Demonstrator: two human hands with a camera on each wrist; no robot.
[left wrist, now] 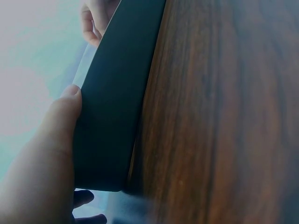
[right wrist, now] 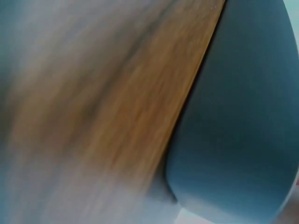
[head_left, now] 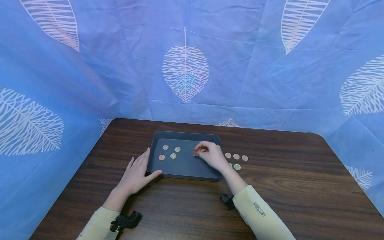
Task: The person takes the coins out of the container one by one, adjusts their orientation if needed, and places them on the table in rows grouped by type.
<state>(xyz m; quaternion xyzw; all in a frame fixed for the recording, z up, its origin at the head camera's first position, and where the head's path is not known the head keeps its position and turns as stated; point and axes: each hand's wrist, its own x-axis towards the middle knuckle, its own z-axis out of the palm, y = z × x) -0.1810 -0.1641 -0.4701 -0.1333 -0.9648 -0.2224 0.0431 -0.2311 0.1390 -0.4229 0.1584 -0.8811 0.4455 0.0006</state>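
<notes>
A dark grey tray lies on the table with several coins in its left half. One of these is a copper coin; three paler coins, such as the yellowish coin, lie around it. Over the tray's right half, my right hand pinches another copper coin between thumb and fingertips. My left hand touches the tray's front left corner, fingers straight along the left side and thumb at the front rim. In the left wrist view the left thumb touches the tray wall.
Right of the tray, a row of three copper coins lies on the brown wooden table. In front of them are paler coins, one partly hidden by the right wrist. A blue leaf-patterned cloth hangs behind the table.
</notes>
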